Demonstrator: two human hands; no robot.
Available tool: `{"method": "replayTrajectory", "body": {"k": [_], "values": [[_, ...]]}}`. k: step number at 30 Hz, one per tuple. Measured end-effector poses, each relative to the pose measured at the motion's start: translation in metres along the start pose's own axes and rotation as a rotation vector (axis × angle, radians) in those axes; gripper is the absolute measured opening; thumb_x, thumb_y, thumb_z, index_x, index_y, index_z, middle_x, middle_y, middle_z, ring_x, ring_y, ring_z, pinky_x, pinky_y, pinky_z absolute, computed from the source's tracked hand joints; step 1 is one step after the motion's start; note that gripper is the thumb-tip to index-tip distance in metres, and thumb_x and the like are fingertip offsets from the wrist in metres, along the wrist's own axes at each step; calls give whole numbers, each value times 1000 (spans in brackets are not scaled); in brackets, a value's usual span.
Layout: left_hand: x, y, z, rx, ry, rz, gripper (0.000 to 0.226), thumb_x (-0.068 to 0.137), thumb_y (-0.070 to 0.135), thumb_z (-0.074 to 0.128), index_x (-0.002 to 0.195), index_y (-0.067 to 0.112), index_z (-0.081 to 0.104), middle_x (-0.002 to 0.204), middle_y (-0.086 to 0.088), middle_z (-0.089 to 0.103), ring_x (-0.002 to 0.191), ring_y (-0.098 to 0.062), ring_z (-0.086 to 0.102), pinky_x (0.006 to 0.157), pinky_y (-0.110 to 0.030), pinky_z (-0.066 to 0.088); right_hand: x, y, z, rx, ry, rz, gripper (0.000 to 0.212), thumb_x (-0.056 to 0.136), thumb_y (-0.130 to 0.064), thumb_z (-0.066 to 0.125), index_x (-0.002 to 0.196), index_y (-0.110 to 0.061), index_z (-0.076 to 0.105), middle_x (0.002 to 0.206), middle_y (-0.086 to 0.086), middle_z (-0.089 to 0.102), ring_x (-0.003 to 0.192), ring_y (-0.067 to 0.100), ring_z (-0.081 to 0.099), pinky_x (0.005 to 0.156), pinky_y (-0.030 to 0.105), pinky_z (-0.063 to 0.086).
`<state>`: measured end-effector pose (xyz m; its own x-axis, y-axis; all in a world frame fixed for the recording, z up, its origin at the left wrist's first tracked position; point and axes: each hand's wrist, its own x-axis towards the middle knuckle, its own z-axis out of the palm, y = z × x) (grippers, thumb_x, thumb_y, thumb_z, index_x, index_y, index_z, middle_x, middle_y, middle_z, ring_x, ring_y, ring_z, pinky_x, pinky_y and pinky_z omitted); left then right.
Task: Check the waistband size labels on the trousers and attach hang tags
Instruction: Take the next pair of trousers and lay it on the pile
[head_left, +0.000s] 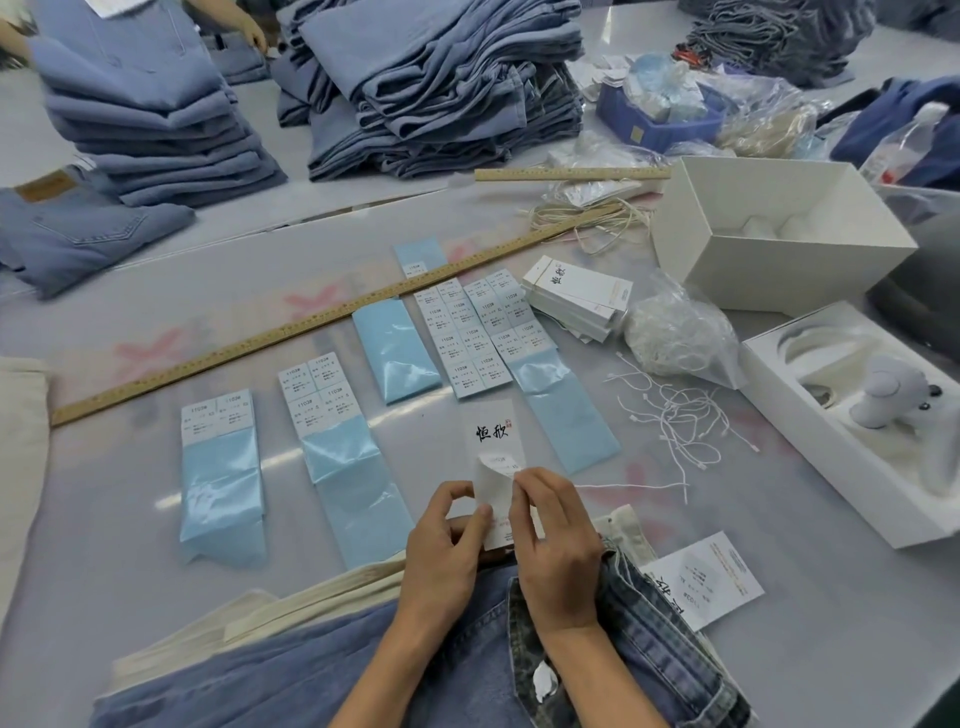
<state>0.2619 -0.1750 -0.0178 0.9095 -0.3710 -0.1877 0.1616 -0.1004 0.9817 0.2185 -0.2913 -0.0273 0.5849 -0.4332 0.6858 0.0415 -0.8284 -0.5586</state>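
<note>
Both hands meet over one white hang tag (500, 457) above the denim trousers (322, 670) at the near table edge. Left hand (441, 551) pinches the tag's lower left side with thumb and fingers; right hand (556, 545) pinches a small size sticker (496, 470) that curls over the tag's face, so the sticker looks half pressed on and the tag is not yet strung to any garment.

Taking that tag as landmark: left of it lie two blue backing strips (223, 467) with few labels left. Beyond it a wooden ruler (311, 322) crosses the table. Just behind it are fuller sticker sheets (472, 332), then a stack of blank tags (576, 301). Right of it lie loose white string loops (675, 415); near right, a finished tag (706, 577) rests beside the trousers. My judgement: much work remains, given the folded piles (431, 88) far behind.
</note>
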Motion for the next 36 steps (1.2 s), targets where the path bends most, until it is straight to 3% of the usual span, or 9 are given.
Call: {"method": "replayTrajectory", "body": {"k": [2,8,14,19,24,28,31,33,36], "values": [[-2,3,0,-27,-6,18,10,101,30,61,108,37,60,75,-15,75,79,-50,67,79,-65,55,-1,1,1,-9,-11,-6,13,96,-5,67,106,0,73,104,7,71,99,18,68,89,31,57],[-4,6,0,-63,-35,42,10,102,24,58,110,31,59,83,-10,79,81,-33,75,84,-59,58,-1,0,2,-23,-47,-37,21,104,-16,58,106,-1,73,105,7,71,100,19,68,88,31,57],[0,6,-5,-254,-10,-34,9,102,18,57,103,26,62,87,-15,77,75,-22,73,65,-28,58,-1,0,1,-87,-117,-110,13,99,-17,66,105,-10,76,106,-2,73,85,19,66,75,33,56],[13,12,-5,-393,29,-162,18,98,32,66,103,16,60,102,-15,77,83,-28,76,63,-33,60,1,-1,0,-139,-209,-135,17,101,-24,64,108,-16,78,112,-8,76,83,20,69,73,34,53],[24,12,-1,-298,173,-166,19,97,11,67,112,17,58,90,-9,79,82,-24,77,67,-33,62,5,-8,-1,-94,-282,-119,26,103,-28,55,105,-19,80,113,-10,76,89,13,72,75,32,55],[22,11,-2,-289,257,-131,21,97,9,67,112,20,58,90,-5,80,79,-23,77,60,-26,59,4,-6,-4,-12,-158,-79,34,104,-26,52,84,-12,75,90,-3,75,76,14,67,66,30,55],[20,10,-9,-329,341,-120,31,92,6,72,112,24,57,93,-2,80,82,-20,77,63,-25,60,2,-6,-4,17,-145,-79,43,106,-28,49,68,-12,63,65,-2,58,57,14,51,49,34,45],[17,12,-12,-316,344,-106,36,89,3,75,113,24,58,95,1,80,84,-18,77,65,-23,59,3,-6,-4,62,-155,-16,38,106,-33,49,75,-16,62,69,-6,55,58,8,46,51,27,42],[7,17,-13,-249,248,-90,33,91,5,73,114,25,60,96,0,80,86,-19,77,66,-23,59,11,-9,-7,58,-286,210,32,95,-53,58,113,-27,63,90,-17,60,67,3,55,55,20,49]]}}
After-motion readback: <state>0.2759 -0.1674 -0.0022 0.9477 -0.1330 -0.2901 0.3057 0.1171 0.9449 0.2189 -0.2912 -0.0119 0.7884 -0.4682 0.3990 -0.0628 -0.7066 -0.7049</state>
